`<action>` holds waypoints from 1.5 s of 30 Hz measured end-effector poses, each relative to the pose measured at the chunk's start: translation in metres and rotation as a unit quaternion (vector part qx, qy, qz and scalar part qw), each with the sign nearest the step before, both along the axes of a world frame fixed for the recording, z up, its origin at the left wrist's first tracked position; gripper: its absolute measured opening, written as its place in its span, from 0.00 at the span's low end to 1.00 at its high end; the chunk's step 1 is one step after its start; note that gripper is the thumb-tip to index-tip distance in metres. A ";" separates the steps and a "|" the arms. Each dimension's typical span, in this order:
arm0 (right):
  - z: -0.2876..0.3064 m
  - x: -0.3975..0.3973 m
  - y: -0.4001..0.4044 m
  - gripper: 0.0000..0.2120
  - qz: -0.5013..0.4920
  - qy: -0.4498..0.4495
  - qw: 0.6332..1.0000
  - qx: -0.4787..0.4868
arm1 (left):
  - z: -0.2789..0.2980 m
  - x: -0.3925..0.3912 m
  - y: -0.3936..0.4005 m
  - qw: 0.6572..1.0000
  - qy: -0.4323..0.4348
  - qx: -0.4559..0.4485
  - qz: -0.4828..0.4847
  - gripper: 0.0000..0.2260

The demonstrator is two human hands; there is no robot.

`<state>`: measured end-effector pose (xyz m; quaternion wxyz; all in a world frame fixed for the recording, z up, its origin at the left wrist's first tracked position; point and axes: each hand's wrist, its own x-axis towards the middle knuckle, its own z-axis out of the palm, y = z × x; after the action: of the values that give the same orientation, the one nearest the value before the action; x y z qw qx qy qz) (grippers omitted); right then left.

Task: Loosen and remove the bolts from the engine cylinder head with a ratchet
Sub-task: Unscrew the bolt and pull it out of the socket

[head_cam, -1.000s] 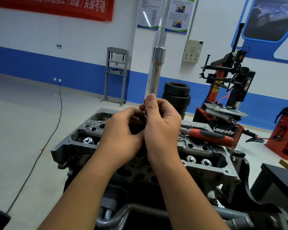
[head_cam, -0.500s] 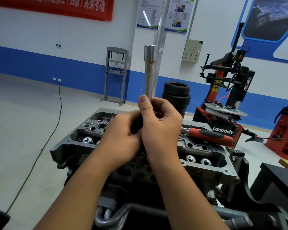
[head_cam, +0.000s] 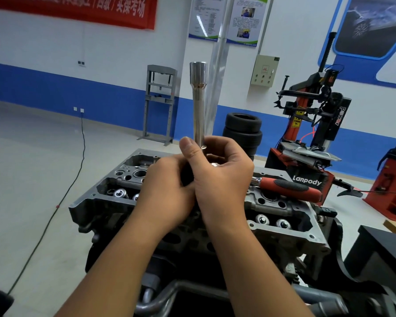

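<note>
One long socket is held upright at frame centre by the right hand; what the curled left hand grips cannot be told. One ratchet is laid on one cylinder head. Two tyres are stacked behind.

A long socket of polished, glossy metal is being held upright. The cylinder head is showing as dull, rough-cast grey metal, with shiny smooth round parts set in it. The ratchet handle is being seen as matt red and black, rubber-like grip. The floor is looking smooth and faintly glossy.
</note>
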<state>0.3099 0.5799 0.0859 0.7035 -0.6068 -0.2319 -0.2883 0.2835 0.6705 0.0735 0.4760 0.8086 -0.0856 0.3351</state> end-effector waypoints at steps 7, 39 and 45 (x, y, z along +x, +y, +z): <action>0.001 0.003 0.000 0.06 0.006 0.031 0.999 0.020 | -0.002 -0.002 0.001 0.995 0.007 -0.037 -0.092 0.14; 0.002 0.004 0.000 0.06 0.038 0.037 0.998 0.043 | -0.004 0.001 0.000 0.995 -0.006 -0.099 -0.002 0.11; 0.002 0.004 0.000 0.06 0.041 0.037 0.997 0.048 | -0.001 0.000 0.004 0.991 0.025 -0.087 -0.096 0.13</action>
<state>0.3135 0.5796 0.0875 0.7514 -0.5723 -0.2163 -0.2472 0.2833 0.6748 0.0725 0.5769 0.7601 -0.1215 0.2732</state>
